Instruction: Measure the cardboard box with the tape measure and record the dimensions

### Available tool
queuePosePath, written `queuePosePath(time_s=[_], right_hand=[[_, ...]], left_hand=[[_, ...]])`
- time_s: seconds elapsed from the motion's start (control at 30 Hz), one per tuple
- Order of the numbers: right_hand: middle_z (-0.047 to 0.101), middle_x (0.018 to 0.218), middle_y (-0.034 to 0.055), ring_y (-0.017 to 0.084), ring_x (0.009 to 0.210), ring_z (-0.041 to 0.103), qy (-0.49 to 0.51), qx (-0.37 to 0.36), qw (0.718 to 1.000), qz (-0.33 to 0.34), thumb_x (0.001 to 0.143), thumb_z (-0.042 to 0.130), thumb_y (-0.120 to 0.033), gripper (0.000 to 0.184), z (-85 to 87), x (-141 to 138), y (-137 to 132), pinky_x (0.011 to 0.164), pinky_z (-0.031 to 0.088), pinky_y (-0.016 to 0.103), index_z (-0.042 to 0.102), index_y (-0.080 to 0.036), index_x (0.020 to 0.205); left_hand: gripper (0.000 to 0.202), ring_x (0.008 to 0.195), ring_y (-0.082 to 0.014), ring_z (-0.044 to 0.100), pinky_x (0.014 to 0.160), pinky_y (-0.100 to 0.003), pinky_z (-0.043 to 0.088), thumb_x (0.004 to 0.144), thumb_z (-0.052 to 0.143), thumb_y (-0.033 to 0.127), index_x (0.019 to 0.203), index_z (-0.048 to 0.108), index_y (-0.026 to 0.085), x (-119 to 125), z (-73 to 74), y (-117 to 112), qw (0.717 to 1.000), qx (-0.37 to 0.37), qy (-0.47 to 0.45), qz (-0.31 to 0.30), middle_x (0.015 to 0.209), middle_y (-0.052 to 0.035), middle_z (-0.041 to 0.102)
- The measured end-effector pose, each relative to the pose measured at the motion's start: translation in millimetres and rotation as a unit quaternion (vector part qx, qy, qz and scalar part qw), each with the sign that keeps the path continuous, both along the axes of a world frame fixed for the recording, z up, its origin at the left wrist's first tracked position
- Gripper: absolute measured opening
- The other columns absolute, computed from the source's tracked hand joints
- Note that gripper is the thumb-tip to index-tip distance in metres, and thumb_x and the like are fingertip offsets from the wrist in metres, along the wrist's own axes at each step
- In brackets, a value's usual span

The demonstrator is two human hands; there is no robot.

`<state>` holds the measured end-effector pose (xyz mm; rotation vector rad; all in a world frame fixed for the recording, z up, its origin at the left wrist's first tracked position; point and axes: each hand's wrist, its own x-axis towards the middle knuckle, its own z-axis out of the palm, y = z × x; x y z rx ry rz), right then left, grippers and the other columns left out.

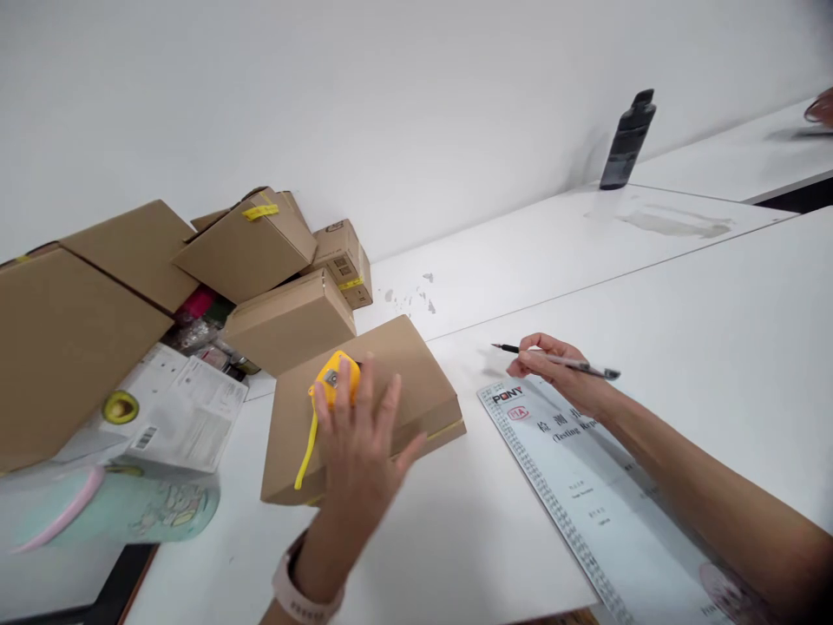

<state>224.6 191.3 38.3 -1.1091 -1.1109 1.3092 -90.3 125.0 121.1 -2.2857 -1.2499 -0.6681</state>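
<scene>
My left hand [364, 443] lies over a closed cardboard box [409, 365], palm down with its fingers stretched and spread. Its fingertips reach a yellow tape measure [342, 371] on top of the box; whether they press on it I cannot tell. A short length of yellow tape hangs from the case toward the near side. My right hand [560, 369] pinches a pen [582, 366] with a black grip, its tip pointing left. Under that wrist is a printed testing report [560, 486] lying flat on the table, partly covered by my forearm.
Several cardboard boxes [240, 252] are piled at the left. Beside them are a white package with an avocado picture [188, 408] and a pale green bottle [175, 508]. A dark bottle [628, 143] stands near the wall. Another person's hand [823, 108] shows at the far right.
</scene>
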Motion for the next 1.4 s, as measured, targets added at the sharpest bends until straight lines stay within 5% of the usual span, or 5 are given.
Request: queuePosePath(time_s=[0.13, 0.27, 0.4, 0.63, 1.4], right_hand=[[0.063, 0.060, -0.0025, 0.015, 0.061, 0.057, 0.015, -0.006, 0.998, -0.060, 0.091, 0.055, -0.071, 0.049, -19.2, -12, 3, 0.073, 0.049, 0.033, 0.058, -0.023, 0.087], [0.076, 0.102, 0.0071, 0.021, 0.097, 0.067, 0.057, -0.050, 0.997, -0.034, 0.086, 0.064, -0.071, 0.059, -29.8, -17, 4, 0.088, 0.050, 0.035, 0.064, -0.023, 0.119], [0.069, 0.082, 0.0017, 0.016, 0.077, 0.060, -0.047, -0.062, 0.996, -0.031, 0.083, 0.073, -0.061, 0.041, -35.5, -20, 0, 0.071, 0.047, 0.029, 0.069, -0.021, 0.092], [0.057, 0.074, -0.0038, 0.012, 0.057, 0.047, -0.117, -0.033, 0.993, 0.007, 0.088, 0.067, -0.060, 0.040, -44.1, -27, -6, 0.050, 0.039, 0.026, 0.059, -0.023, 0.102], [0.051, 0.062, -0.0035, 0.014, 0.056, 0.046, -0.247, 0.013, 0.969, -0.015, 0.095, 0.058, -0.053, 0.035, -57.6, -23, -8, 0.052, 0.038, 0.028, 0.048, -0.025, 0.076]], left_hand=[[0.043, 0.139, -0.0278, 0.053, 0.115, -0.043, 0.047, 0.097, 0.057, 0.029, 0.134, 0.056, 0.008, 67, -43.0, -19, 0.970, -0.102, -0.060, -0.211, 0.139, -0.0178, 0.065], [0.057, 0.140, -0.0319, 0.052, 0.116, -0.045, 0.048, 0.098, 0.058, 0.042, 0.139, 0.053, 0.002, 120, -97.7, -14, 0.953, -0.254, -0.014, -0.162, 0.146, -0.0210, 0.059], [0.065, 0.144, -0.0338, 0.046, 0.121, -0.054, 0.040, 0.099, 0.053, 0.052, 0.139, 0.053, 0.001, 135, -123.5, 7, 0.957, -0.264, 0.008, -0.120, 0.148, -0.0254, 0.055], [0.061, 0.141, -0.0325, 0.049, 0.121, -0.051, 0.040, 0.100, 0.050, 0.048, 0.139, 0.053, 0.001, 133, -133.3, 8, 0.969, -0.213, -0.015, -0.123, 0.145, -0.0224, 0.059], [0.054, 0.137, -0.0278, 0.056, 0.111, -0.038, 0.050, 0.102, 0.046, 0.037, 0.140, 0.054, -0.001, 136, -123.8, -2, 0.984, -0.159, 0.011, -0.081, 0.142, -0.0218, 0.062]])
